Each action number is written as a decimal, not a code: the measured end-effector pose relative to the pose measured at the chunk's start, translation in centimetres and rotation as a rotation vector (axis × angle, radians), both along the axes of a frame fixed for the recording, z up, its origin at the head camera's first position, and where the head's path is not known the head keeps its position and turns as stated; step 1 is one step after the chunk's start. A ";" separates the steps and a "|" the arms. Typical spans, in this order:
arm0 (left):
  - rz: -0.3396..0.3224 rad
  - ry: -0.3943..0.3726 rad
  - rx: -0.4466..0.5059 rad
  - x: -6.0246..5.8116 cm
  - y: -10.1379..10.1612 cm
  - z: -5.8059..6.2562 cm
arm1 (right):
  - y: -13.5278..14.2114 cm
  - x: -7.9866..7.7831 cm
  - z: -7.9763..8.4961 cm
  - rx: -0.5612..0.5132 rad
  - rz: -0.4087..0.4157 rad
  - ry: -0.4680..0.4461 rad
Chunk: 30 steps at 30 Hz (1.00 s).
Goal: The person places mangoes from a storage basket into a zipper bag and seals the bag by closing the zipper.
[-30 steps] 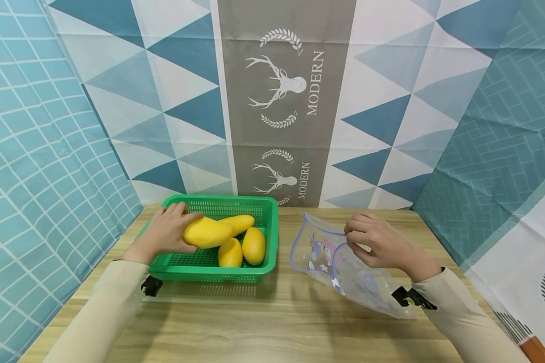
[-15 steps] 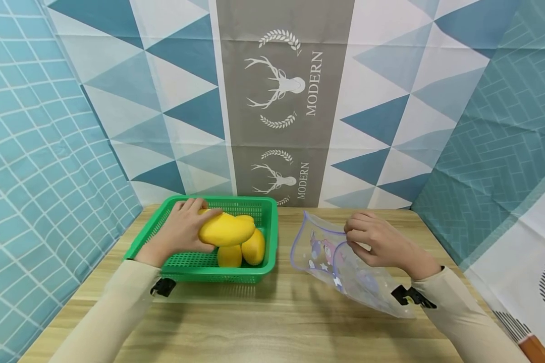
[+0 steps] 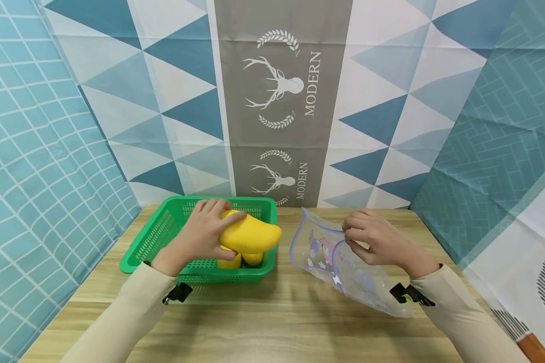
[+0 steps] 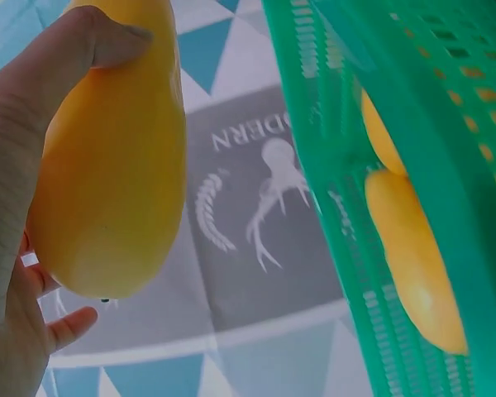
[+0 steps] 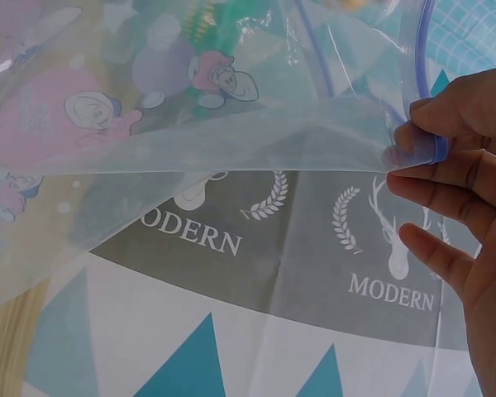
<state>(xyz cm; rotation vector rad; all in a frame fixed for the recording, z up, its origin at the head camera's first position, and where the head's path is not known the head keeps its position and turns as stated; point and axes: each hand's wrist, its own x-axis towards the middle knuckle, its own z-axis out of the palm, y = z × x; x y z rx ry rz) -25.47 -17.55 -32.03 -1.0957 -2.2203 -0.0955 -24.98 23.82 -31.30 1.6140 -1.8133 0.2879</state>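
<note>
My left hand [image 3: 204,231] grips a yellow mango [image 3: 251,233] from its left end, above the right part of a green plastic basket [image 3: 154,247]. In the left wrist view the thumb lies across the mango [image 4: 116,182], apart from the basket wall. More mangoes [image 4: 417,260] lie inside the basket, partly hidden behind the held one in the head view. My right hand [image 3: 377,239] pinches the purple-edged rim of a clear zip bag [image 3: 318,247] with cartoon prints. The bag's mouth gapes toward the basket. In the right wrist view thumb and fingers hold the bag's corner [image 5: 430,149].
Basket and bag are over a wooden table [image 3: 263,327]. A patterned cloth backdrop [image 3: 281,126] rises behind it, with a blue tiled-print cloth [image 3: 32,166] at the left and a teal one [image 3: 495,146] at the right.
My left hand has carried the mango rightward across the basket, its tip now over the right rim near the bag. The right hand and the bag have stayed almost still.
</note>
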 end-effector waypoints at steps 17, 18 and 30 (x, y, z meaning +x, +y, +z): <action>-0.057 0.049 -0.008 1.3 3.8 0.3 | -0.6 0.1 0.1 0.021 -0.031 -0.036; -0.054 0.043 -0.014 1.3 4.0 0.3 | -0.7 0.1 0.2 0.022 -0.031 -0.035; -0.046 0.004 -0.073 1.4 6.5 0.2 | -1.3 0.1 0.2 0.010 -0.012 -0.023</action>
